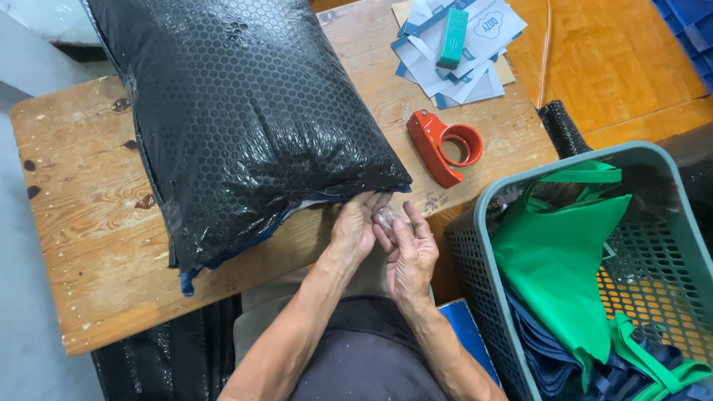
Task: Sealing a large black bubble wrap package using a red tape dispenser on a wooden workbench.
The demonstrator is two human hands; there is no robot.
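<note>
A large black bubble-wrap package (238, 119), plump like a pillow, lies on the worn wooden counter (82, 223), its open end turned toward the person with a blue edge showing along the seam. The left hand (355, 226) rests at that open corner, fingers curled against the plastic. Just beside it, the right hand (410, 256) is raised with fingers partly bent, and a small clear piece (386, 217), likely tape, is pinched between the two hands; what it is exactly cannot be told.

The counter is scratched and stained, with dark spots near its left edge. On it, to the right of the package, lies a red tape dispenser (442, 145), and farther back a heap of white and blue paper slips (475, 44) with a teal marker-like object (451, 37) on top. At the right stands a grey-green plastic basket (475, 223) holding folded green and navy cloth bags (557, 252). Beyond it shows an orange surface (616, 52).
</note>
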